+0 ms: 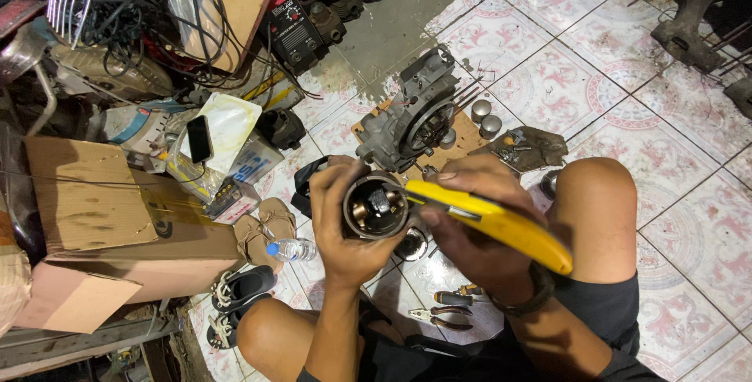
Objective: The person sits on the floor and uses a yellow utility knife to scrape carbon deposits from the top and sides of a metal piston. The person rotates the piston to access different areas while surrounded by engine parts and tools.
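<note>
Gripping with left hand (345, 217) a heavy, stiff, likely oily metal cylinder (376, 208) above the floor, best held around its wall, right hand (470, 233) closed on yellow tool (493, 224)

The tool handle (501, 225) is bright yellow, and the cylinder (376, 208) at its nine o'clock is dark grey with brassy glints inside. White floor tiles (689, 217) carry pink floral medallions; at nine o'clock sit brown cardboard boxes (94, 210).
</note>
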